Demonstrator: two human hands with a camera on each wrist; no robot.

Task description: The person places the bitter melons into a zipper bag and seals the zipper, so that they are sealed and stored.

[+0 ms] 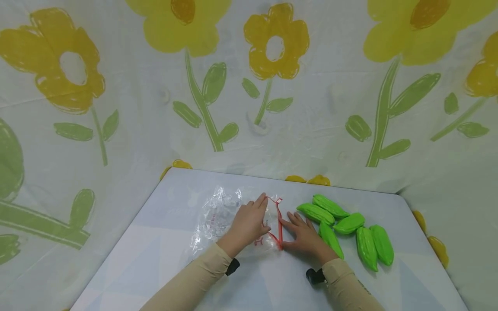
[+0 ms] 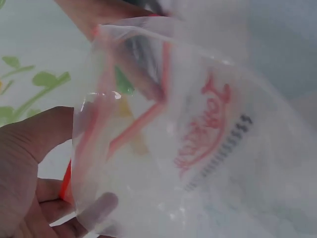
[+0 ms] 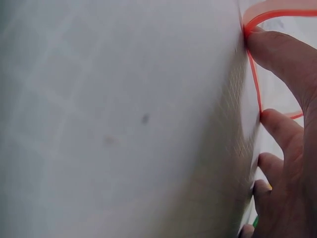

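Note:
A clear plastic zip bag (image 1: pixel 219 214) with a red seal strip (image 1: pixel 279 224) lies on the pale table (image 1: pixel 155 242), its mouth facing right. My left hand (image 1: pixel 264 211) rests on the bag and holds its upper lip; in the left wrist view the bag (image 2: pixel 208 148) fills the frame, with my thumb (image 2: pixel 29 148) beside it and a fingertip showing through the plastic. My right hand (image 1: pixel 289 220) lies flat just right of the mouth. Its fingertips (image 3: pixel 287 54) touch the red strip (image 3: pixel 255 84). Several green toy gourds (image 1: pixel 350 222) lie right of that hand.
A cloth printed with yellow flowers (image 1: pixel 272 43) hangs as a wall behind and at both sides of the table. The table's far edge (image 1: pixel 241 175) and right edge (image 1: pixel 432 250) are close. One gourd (image 1: pixel 330 239) lies against my right wrist.

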